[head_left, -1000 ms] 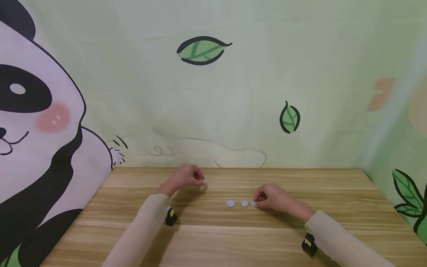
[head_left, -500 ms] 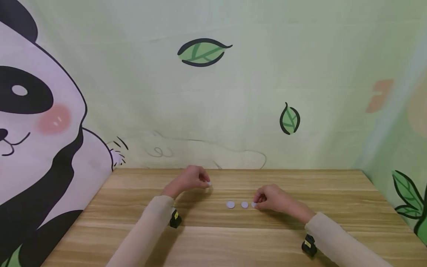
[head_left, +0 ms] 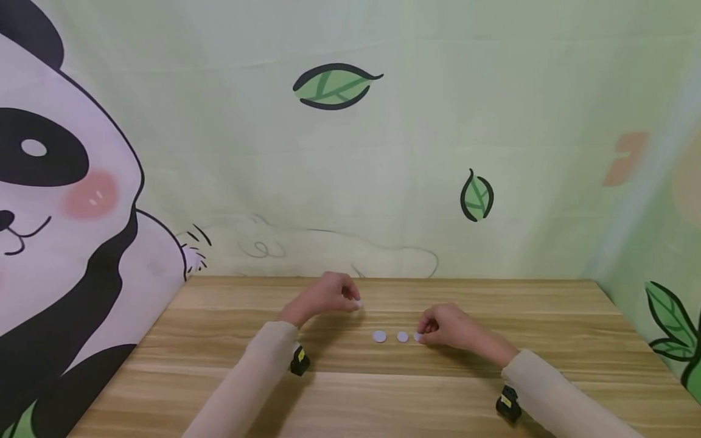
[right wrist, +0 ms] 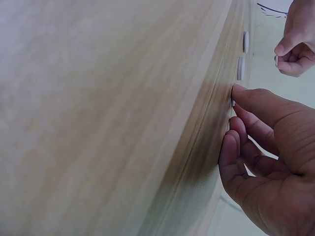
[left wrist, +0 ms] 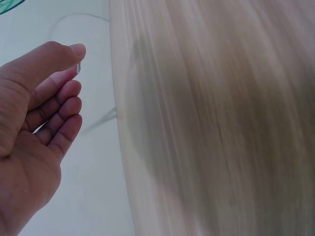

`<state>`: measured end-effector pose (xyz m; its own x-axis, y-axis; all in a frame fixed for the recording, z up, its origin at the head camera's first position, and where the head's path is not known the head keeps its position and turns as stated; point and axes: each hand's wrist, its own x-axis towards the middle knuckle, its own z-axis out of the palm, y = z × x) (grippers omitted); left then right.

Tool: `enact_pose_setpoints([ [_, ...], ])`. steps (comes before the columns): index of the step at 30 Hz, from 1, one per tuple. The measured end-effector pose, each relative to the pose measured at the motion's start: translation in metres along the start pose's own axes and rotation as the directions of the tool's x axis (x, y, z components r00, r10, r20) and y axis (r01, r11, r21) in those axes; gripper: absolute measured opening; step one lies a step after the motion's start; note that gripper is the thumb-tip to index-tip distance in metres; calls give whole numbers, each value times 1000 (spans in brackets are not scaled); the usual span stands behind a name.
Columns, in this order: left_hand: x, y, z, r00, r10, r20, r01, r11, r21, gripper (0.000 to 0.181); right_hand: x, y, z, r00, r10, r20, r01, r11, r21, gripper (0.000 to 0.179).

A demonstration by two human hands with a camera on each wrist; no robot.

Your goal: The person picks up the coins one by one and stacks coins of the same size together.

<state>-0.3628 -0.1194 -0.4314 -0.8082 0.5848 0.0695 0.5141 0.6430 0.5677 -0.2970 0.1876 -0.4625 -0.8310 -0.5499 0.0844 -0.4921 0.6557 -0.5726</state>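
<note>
Two round white discs [head_left: 380, 336] lie flat in a row on the wooden table, the left one a bit larger than the middle disc [head_left: 402, 336]. At the row's right end my right hand [head_left: 449, 325] pinches a third white disc [head_left: 417, 337] between thumb and index finger, low against the tabletop; fingers partly hide it. My left hand [head_left: 328, 293] is raised above the table behind the row and to its left. Between its thumb and index fingertip it pinches another small white disc [left wrist: 78, 68], seen edge-on in the left wrist view.
The wooden table [head_left: 208, 353] ends at the back against a pale green wall cloth [head_left: 405, 134] printed with leaves and a large panda. A small black device [head_left: 299, 360] hangs at the left wrist, another black device [head_left: 509, 404] at the right.
My left hand has moved to the right with its disc, closer to the row. The right hand and the discs on the table have stayed in place.
</note>
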Motion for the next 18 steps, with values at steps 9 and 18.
enact_pose_setpoints([
  [9,6,13,6,999,26,27,-26,1000,5,10,1,2,0,1000,-10,-4,10,1000,-2,9],
  [18,9,24,12,998,53,46,-53,999,11,10,1,1,1,1000,-8,-4,8,1000,1,9],
])
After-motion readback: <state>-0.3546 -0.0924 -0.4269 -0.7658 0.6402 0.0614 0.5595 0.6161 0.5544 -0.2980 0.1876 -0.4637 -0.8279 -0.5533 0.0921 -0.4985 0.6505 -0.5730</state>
